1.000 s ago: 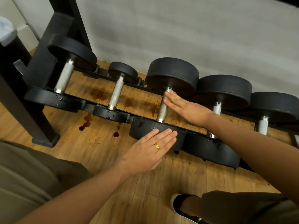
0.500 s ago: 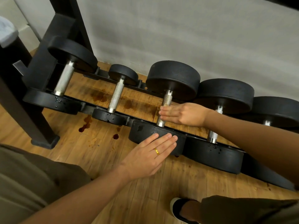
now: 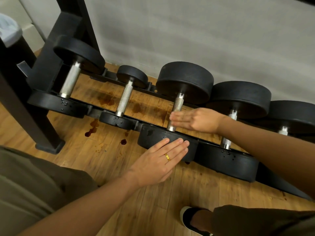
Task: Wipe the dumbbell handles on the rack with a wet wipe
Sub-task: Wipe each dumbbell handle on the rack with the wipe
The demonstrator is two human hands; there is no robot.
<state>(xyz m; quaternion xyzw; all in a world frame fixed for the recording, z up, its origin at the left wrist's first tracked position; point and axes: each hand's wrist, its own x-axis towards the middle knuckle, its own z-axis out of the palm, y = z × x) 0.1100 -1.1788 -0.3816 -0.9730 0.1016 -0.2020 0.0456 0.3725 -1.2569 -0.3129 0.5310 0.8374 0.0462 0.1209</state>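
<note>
Several black dumbbells with knurled silver handles lie side by side on a low black rack (image 3: 281, 184) against the wall. My right hand (image 3: 196, 120) lies flat across the lower part of the middle dumbbell's handle (image 3: 178, 103), fingers stretched out and blurred. No wipe shows under it. My left hand (image 3: 158, 160), wearing a gold ring, rests flat on that dumbbell's near head (image 3: 151, 137). To the left are two bare handles (image 3: 70, 80) (image 3: 125, 97). Two more handles (image 3: 227, 142) (image 3: 283, 130) are to the right, partly behind my right forearm.
A black upright post (image 3: 42, 120) of the rack stands on the wooden floor at the left. Dark reddish stains (image 3: 90, 130) mark the floor under and in front of the rack. My shoe (image 3: 189, 218) is at the bottom right. A lined bin (image 3: 8, 29) sits top left.
My right hand has slid along the middle handle from its far end toward the near head. My left hand has stayed on the near head.
</note>
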